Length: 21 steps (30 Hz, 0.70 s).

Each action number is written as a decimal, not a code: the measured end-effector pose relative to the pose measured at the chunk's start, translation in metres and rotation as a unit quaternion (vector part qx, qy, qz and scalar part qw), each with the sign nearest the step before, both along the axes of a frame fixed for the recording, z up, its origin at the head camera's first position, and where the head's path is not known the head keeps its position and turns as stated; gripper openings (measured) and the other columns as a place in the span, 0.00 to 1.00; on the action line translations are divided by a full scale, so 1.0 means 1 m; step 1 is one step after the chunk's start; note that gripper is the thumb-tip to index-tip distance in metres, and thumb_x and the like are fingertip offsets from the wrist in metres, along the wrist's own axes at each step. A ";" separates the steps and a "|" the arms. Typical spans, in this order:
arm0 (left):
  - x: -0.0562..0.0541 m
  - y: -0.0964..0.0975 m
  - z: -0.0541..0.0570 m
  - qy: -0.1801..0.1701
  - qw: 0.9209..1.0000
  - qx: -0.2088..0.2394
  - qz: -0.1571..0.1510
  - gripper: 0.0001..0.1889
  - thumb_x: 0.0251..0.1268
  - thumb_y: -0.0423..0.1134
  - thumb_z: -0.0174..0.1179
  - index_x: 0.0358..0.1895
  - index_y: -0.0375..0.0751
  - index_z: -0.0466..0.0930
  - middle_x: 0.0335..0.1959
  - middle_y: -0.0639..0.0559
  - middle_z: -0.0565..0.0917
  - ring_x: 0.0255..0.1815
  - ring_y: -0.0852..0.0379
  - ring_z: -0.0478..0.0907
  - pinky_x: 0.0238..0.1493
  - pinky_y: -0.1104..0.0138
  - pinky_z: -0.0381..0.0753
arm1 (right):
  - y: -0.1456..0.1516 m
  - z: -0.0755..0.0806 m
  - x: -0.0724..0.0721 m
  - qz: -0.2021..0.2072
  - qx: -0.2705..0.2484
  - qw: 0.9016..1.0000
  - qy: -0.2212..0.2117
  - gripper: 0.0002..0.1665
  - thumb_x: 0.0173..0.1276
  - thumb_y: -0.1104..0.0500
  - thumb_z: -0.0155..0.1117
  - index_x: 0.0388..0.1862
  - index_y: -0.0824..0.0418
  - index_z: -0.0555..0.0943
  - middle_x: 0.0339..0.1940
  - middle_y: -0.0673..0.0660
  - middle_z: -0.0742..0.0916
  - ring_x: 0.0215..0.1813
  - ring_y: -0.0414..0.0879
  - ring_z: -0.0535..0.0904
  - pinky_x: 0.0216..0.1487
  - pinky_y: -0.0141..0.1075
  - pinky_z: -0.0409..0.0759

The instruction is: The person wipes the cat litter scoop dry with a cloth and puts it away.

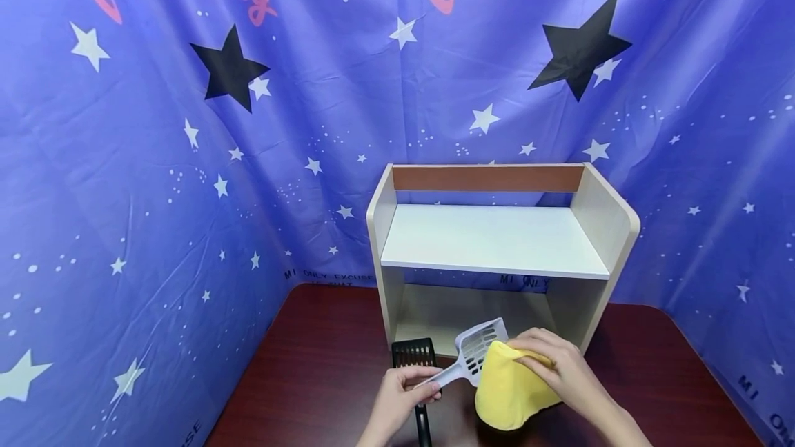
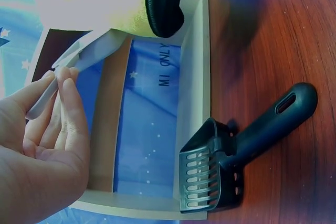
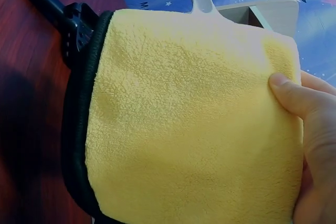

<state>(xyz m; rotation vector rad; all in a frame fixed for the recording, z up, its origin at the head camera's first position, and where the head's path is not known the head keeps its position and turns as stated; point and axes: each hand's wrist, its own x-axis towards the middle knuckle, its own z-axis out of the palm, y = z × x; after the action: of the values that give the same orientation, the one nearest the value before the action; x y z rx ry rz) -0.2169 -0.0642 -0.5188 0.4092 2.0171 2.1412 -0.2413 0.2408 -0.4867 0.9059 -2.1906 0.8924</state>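
My left hand (image 1: 395, 397) pinches the handle of a light grey slotted litter scoop (image 1: 462, 362), holding it above the table with its head pointing to the shelf. My right hand (image 1: 568, 371) grips the upper edge of a yellow plush cloth (image 1: 511, 388) between thumb and fingers. Black edging (image 3: 79, 129) runs along the cloth's lower side. In the head view the cloth overlaps the right part of the scoop's slotted head; from the right wrist it hides that head. A black litter scoop (image 2: 268, 129) lies on the table by my left hand, slotted head toward the shelf.
A two-tier shelf unit (image 1: 493, 236) with pale side panels and a brown back strip stands at the rear of the dark red wooden table (image 1: 310, 364). Blue star-printed curtains (image 1: 335, 102) hang behind and on both sides. The black scoop's head lies at the shelf's front left corner.
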 end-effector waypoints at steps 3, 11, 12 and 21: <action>0.001 0.002 0.000 0.001 1.000 -0.008 0.003 0.16 0.64 0.29 0.62 0.52 0.22 0.81 0.42 0.23 0.85 0.30 0.70 0.84 0.38 0.75 0.85 | -0.002 -0.001 -0.001 -0.017 -0.002 1.000 -0.014 0.28 0.49 0.72 0.76 0.46 0.46 0.87 0.41 0.41 0.88 0.46 0.29 0.80 0.51 0.14 0.73; 0.003 0.005 0.000 0.002 1.000 -0.010 0.005 0.14 0.63 0.29 0.64 0.49 0.22 0.82 0.38 0.26 0.87 0.29 0.69 0.85 0.34 0.76 0.84 | -0.013 -0.007 -0.005 -0.021 -0.007 1.000 0.006 0.25 0.47 0.69 0.79 0.39 0.44 0.82 0.37 0.40 0.86 0.41 0.31 0.79 0.45 0.15 0.72; 0.003 0.005 0.000 0.004 1.000 -0.008 0.004 0.14 0.63 0.28 0.63 0.49 0.22 0.82 0.38 0.26 0.86 0.29 0.69 0.85 0.34 0.77 0.84 | -0.014 -0.008 -0.005 -0.016 -0.005 1.000 0.010 0.25 0.47 0.69 0.79 0.39 0.45 0.82 0.38 0.40 0.85 0.41 0.31 0.79 0.45 0.16 0.72; 0.008 0.011 -0.002 0.006 1.000 -0.005 0.001 0.13 0.62 0.28 0.64 0.47 0.23 0.83 0.40 0.23 0.85 0.28 0.69 0.85 0.37 0.72 0.87 | -0.021 -0.013 -0.009 -0.007 -0.005 0.999 0.044 0.18 0.48 0.68 0.76 0.33 0.50 0.81 0.36 0.42 0.83 0.41 0.33 0.75 0.42 0.21 0.72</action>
<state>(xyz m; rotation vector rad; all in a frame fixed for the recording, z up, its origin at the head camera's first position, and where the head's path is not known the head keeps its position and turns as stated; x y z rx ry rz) -0.2091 -0.0529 -0.5206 0.4204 2.0339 2.1336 -0.2507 0.2200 -0.4998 0.9069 -2.1138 0.8411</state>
